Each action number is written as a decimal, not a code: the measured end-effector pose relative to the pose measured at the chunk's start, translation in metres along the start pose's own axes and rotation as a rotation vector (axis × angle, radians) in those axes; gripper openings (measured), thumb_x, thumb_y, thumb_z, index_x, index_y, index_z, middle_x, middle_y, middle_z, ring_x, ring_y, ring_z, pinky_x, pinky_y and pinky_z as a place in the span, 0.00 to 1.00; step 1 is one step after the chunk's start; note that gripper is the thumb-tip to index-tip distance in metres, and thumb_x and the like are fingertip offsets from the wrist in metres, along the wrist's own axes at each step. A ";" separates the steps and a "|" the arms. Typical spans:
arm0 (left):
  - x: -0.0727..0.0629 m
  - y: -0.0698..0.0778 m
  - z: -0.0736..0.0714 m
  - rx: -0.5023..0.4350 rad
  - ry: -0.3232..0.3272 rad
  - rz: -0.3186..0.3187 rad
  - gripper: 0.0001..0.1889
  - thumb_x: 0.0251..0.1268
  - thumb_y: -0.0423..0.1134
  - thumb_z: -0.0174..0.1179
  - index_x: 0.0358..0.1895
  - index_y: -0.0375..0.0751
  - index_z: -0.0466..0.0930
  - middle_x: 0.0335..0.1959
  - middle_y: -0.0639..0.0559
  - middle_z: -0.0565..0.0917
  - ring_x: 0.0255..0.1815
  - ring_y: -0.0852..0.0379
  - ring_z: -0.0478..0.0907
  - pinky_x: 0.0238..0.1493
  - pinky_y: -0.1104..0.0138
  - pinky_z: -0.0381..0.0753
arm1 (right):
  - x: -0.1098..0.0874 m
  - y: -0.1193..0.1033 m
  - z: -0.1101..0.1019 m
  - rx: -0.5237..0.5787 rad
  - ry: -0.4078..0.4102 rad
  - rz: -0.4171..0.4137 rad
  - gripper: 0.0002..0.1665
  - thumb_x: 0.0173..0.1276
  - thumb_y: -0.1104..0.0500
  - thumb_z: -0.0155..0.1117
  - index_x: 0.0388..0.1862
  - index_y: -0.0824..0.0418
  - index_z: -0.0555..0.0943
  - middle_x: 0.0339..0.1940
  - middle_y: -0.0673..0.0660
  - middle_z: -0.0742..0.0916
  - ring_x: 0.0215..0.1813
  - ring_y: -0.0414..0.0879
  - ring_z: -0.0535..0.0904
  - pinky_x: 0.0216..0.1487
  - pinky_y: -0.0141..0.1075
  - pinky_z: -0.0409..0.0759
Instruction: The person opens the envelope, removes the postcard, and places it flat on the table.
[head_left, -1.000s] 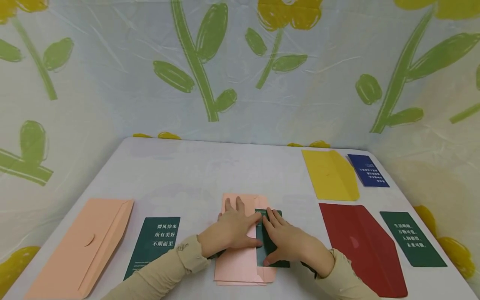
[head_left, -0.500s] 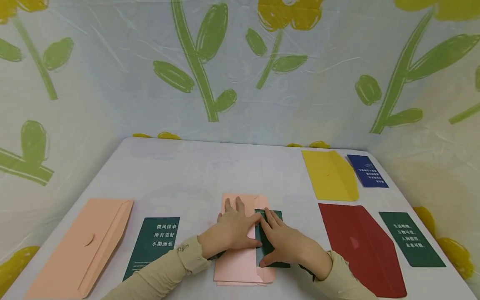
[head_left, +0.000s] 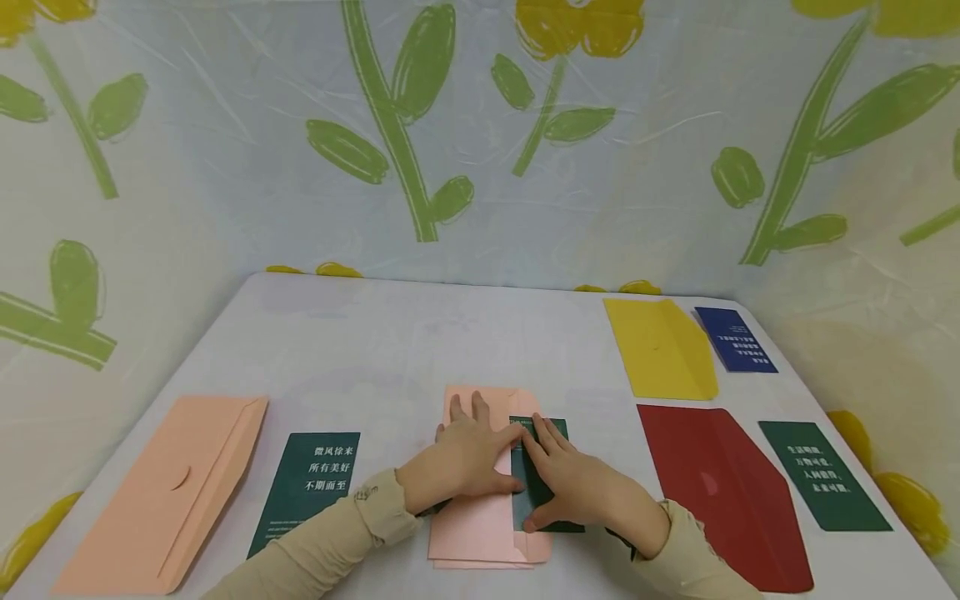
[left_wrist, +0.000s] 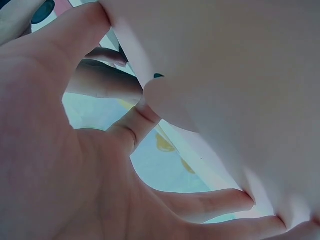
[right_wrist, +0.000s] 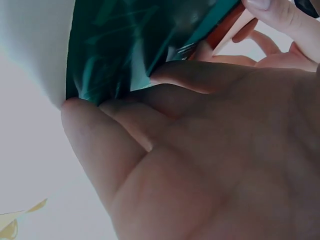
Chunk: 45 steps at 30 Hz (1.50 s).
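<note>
In the head view, a pink envelope [head_left: 476, 533] lies at the near middle of the table, its flap side to the right. My left hand [head_left: 468, 458] rests on it with spread fingers and thumb, which touch its surface in the left wrist view. A dark green card [head_left: 530, 492] meets the envelope's right-hand opening, its left part apparently under the front panel. My right hand [head_left: 573, 483] lies over the card, thumb low and fingers high. In the right wrist view its extended fingertips press on the green card [right_wrist: 120, 40]. A second pink layer shows below the envelope's near edge.
To the left lie another pink envelope [head_left: 161, 492] and a green printed card [head_left: 307, 479], partly behind my left sleeve. To the right are a red envelope [head_left: 723, 492], a green card [head_left: 825, 477], a yellow envelope [head_left: 660, 350] and a blue card [head_left: 737, 340].
My right hand has shifted slightly left, then slightly back right, and the green card's outer edge sits a touch further right. My left hand has stayed in place on the envelope.
</note>
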<state>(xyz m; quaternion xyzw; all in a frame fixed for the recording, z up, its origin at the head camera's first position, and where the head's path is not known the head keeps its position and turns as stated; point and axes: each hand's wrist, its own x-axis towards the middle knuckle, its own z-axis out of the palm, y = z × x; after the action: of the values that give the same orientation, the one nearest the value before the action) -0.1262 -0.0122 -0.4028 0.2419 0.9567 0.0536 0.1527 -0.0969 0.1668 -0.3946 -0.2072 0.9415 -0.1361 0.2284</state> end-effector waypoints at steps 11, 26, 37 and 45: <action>0.001 0.000 0.002 0.048 0.016 0.002 0.35 0.55 0.73 0.60 0.64 0.62 0.70 0.74 0.26 0.54 0.70 0.20 0.55 0.50 0.43 0.80 | -0.007 0.018 -0.002 0.026 -0.005 0.042 0.70 0.49 0.37 0.79 0.80 0.65 0.53 0.81 0.65 0.49 0.80 0.60 0.47 0.61 0.56 0.74; -0.001 0.000 0.003 0.006 0.004 0.000 0.40 0.57 0.71 0.60 0.74 0.70 0.62 0.75 0.25 0.51 0.72 0.21 0.52 0.55 0.41 0.76 | -0.022 0.043 -0.005 0.092 0.007 0.054 0.69 0.48 0.40 0.80 0.80 0.64 0.54 0.82 0.64 0.48 0.80 0.63 0.48 0.61 0.58 0.73; -0.011 0.017 0.015 0.345 0.064 0.005 0.30 0.67 0.72 0.45 0.73 0.85 0.56 0.72 0.33 0.63 0.69 0.28 0.65 0.51 0.54 0.82 | -0.034 0.060 -0.008 0.115 -0.006 0.060 0.68 0.49 0.40 0.80 0.80 0.63 0.53 0.82 0.65 0.49 0.79 0.64 0.47 0.64 0.59 0.70; -0.032 0.027 0.025 0.490 0.078 0.042 0.29 0.75 0.64 0.41 0.77 0.76 0.52 0.72 0.32 0.63 0.68 0.29 0.66 0.53 0.56 0.81 | -0.040 0.064 -0.007 0.125 0.018 0.039 0.63 0.51 0.41 0.79 0.79 0.59 0.58 0.81 0.65 0.52 0.78 0.66 0.52 0.57 0.59 0.76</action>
<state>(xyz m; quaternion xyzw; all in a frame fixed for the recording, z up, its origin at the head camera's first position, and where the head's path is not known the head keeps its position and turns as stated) -0.0793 -0.0027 -0.4131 0.2892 0.9410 -0.1677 0.0515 -0.0884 0.2421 -0.3962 -0.1731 0.9370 -0.1921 0.2349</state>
